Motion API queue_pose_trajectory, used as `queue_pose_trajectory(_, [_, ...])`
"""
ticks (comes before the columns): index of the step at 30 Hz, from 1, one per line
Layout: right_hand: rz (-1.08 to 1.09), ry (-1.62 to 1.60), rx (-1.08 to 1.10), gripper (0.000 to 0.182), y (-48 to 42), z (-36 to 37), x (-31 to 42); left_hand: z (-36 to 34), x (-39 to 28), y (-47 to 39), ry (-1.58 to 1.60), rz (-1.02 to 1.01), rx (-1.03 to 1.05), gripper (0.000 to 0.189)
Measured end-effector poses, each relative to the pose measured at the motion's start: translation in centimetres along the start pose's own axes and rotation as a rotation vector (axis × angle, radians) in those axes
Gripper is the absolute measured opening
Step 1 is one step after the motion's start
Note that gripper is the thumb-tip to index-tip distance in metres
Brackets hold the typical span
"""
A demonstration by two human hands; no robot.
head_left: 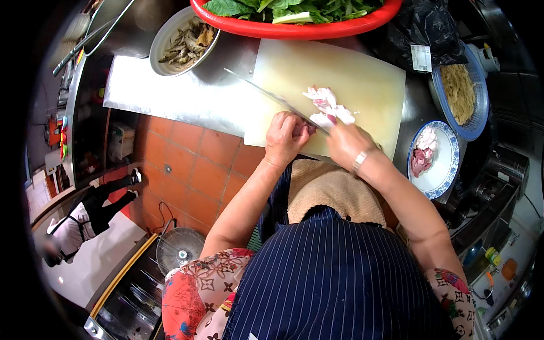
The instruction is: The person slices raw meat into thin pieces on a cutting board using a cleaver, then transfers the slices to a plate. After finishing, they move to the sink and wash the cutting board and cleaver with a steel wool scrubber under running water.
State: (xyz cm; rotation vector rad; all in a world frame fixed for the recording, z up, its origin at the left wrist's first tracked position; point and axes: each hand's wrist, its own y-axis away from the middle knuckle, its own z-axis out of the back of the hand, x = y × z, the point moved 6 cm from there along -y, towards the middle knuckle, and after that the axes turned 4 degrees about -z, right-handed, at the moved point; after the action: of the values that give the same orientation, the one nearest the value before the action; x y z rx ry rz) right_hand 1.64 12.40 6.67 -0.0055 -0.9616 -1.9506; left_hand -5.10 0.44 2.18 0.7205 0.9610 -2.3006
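Observation:
My left hand point(285, 138) holds a piece of raw red meat point(302, 128) near the front edge of a pale cutting board point(365, 76). A knife point(276, 98) with a long blade lies across the meat, its tip pointing to the upper left. Its handle end is hidden in my right hand point(350, 142), which is slightly blurred. Just beyond the blade, cut pieces of whitish, fatty meat point(327, 104) are heaped on the board. To the right of the board, a blue-rimmed white plate point(442, 180) bears pieces of fat and red meat.
A red basin point(297, 30) of leafy greens stands behind the board. At the left is a bowl point(156, 53) of shrimp-like food; at the right, a blue basket point(482, 95) of shredded food and a black plastic bag point(437, 36). A person point(80, 225) and a fan point(180, 250) are at lower left.

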Motion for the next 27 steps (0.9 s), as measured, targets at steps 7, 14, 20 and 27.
queue_pose_trajectory(7, [0.011,-0.026,-0.088,0.022,-0.1,0.7,0.4,0.3,-0.3,0.0,-0.006,-0.057,0.039,0.025])
queue_pose_trajectory(14, [-0.014,-0.036,-0.195,0.031,5.6,0.7,-7.7,0.8,-0.6,1.4,0.011,0.005,-0.050,0.024])
queue_pose_trajectory(20, [0.021,0.025,-0.161,0.025,8.9,1.7,-5.2,0.5,-0.4,1.5,-0.004,0.035,-0.041,0.022])
queue_pose_trajectory(27, [0.083,0.097,-0.119,0.022,8.1,1.7,-4.5,0.4,-0.2,1.2,0.000,0.004,-0.052,0.023])
